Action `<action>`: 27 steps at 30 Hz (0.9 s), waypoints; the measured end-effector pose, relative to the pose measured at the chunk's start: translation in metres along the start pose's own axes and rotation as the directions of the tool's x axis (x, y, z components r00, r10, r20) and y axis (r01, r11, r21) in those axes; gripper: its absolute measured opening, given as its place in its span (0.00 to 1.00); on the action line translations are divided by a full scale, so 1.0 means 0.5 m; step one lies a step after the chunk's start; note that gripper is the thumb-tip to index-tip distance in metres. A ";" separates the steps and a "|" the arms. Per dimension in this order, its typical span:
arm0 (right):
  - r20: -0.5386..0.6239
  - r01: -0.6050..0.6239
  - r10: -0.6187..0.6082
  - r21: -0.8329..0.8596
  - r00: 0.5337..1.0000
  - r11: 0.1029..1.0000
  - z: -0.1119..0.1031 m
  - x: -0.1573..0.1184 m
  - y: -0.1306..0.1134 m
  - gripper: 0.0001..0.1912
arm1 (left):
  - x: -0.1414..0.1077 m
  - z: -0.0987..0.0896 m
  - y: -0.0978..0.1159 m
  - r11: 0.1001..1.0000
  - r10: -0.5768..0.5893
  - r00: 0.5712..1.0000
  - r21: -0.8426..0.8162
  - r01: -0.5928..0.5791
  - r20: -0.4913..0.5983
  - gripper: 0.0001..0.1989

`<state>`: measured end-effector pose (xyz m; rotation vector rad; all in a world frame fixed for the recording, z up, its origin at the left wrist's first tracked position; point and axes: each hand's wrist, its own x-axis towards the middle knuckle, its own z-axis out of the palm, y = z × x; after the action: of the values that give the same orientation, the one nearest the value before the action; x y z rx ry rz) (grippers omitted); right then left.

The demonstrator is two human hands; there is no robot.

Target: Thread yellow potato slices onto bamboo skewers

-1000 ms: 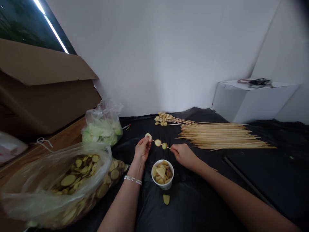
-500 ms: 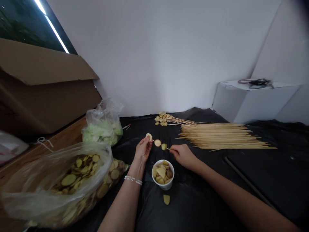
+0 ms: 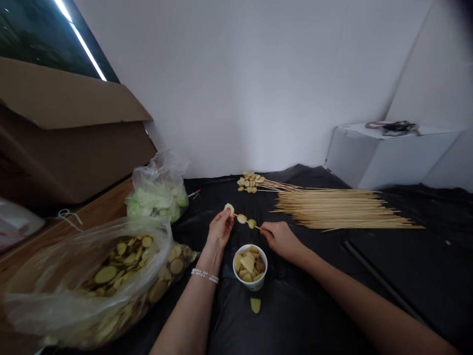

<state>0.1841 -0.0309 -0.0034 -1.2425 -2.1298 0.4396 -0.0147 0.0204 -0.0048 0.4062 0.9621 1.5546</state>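
My left hand [image 3: 220, 228] pinches a pale potato slice [image 3: 229, 209] at the tip of a thin wooden skewer. Two more slices [image 3: 241, 219] sit spaced along that skewer, between my hands. Closed around the skewer's other end is my right hand [image 3: 280, 238]. Just below stands a white cup [image 3: 263, 280] full of cut pieces, and one loose slice [image 3: 255, 305] lies in front of it. Beyond my hands, filled skewers have their slices [image 3: 250, 181] bunched together, beside a wide spread of bare skewers [image 3: 342, 209].
At the left lies an open plastic bag of slices [image 3: 121, 268], with a bag of pale green vegetable [image 3: 158, 195] behind it. A cardboard box [image 3: 74, 148] stands at the far left. A white box [image 3: 373, 153] with a dark cord on top is at the back right.
The middle slice on the skewer has turned and looks narrower. Both hands stay in nearly the same place with the same hold.
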 end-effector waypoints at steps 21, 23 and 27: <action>0.094 -0.120 0.104 0.185 0.990 0.975 0.000 0.003 -0.002 0.13 | -0.008 0.008 -0.005 0.998 0.031 0.999 0.047 -0.032 0.030 0.03; 0.033 -0.073 0.070 0.106 0.997 0.992 0.002 0.002 0.001 0.12 | -0.007 0.007 -0.007 0.998 0.031 0.999 0.046 -0.033 0.025 0.03; -0.034 -0.013 0.013 0.000 0.999 1.000 0.005 0.001 0.006 0.12 | -0.008 0.007 -0.008 0.998 0.033 0.999 0.048 -0.034 0.021 0.04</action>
<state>0.1843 -0.0286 -0.0069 -1.2551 -2.0942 0.4210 -0.0085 0.0178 -0.0048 0.4733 0.9827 1.5573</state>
